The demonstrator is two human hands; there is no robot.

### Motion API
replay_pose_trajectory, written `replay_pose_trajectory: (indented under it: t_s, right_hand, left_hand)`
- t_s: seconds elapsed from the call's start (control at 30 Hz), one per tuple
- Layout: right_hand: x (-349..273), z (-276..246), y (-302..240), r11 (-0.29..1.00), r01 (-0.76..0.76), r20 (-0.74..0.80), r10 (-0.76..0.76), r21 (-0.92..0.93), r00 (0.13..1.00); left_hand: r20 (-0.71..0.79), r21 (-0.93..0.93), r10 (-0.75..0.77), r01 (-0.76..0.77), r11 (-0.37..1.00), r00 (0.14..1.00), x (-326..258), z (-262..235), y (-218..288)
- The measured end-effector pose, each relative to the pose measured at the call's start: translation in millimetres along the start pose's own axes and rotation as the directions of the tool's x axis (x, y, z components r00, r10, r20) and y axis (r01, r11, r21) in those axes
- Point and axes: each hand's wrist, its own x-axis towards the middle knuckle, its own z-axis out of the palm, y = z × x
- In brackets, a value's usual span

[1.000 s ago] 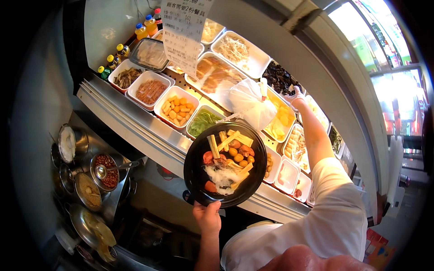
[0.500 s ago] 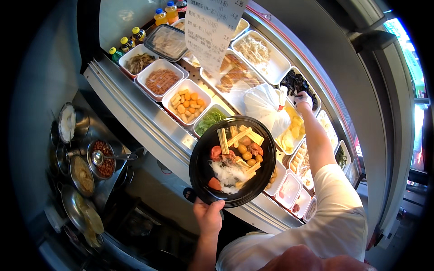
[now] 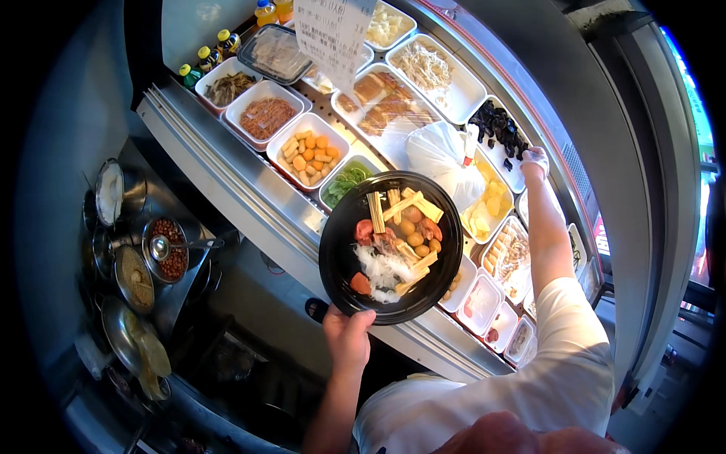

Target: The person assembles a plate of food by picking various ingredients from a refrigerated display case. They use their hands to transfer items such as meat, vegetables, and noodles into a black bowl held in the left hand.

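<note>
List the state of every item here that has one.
Black bowl: partly filled
Left hand: holding the bowl's rim
Tray of black food: partly bare
Right hand: gloved, at that tray's edge; grip unclear
White plastic bag: gathered shut
Dark bottles: capped
Ladle: resting on reddish-brown nuts

— Start with the bowl (image 3: 338, 250)?
— Held in the left hand (image 3: 348, 337), over the near edge of the counter (image 3: 227, 170), with balls (image 3: 415, 239) right of the noodles (image 3: 382, 272).
— Near the right hand (image 3: 535, 160)?
— See the fungus tray (image 3: 501, 157), just left.
— And beyond the bowl?
— Find the bag (image 3: 445, 163), left of the slices (image 3: 488, 212), with greens (image 3: 351, 181) farther left.
— Far left?
— Spot bottles (image 3: 207, 57).
— Near left?
— Notice pans (image 3: 117, 333), ladle (image 3: 159, 247) in one.
</note>
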Motion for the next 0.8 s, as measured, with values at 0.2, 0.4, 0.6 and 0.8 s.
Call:
replay_pose_trajectory:
  t_s: [0.2,0.4,0.6,0.8]
  right_hand:
    - [-56,-14,-50,0.922,0.169,-0.051,-0.162,0.348,0.986]
    - [-247,-93,-180,0.585,0.008,0.326,-0.462,0.811,0.825]
    - [-334,-116,-235,0.515,0.565,0.395,-0.857,0.645,0.33]
    - [-352,-108,-232,0.685,0.33,0.471,-0.703,0.649,0.533]
  left_hand:
    - [0.004,0.019,0.0,0.0,1.0,1.0,5,-7,-11]
    - [0.043,0.006,0.048,-0.049,0.999,0.998,14,-15,-13]
    - [0.084,0.022,0.1,-0.102,0.995,0.991,28,-13,-5]
    - [0.171,0.035,0.147,-0.155,0.987,0.974,28,-22,-11]
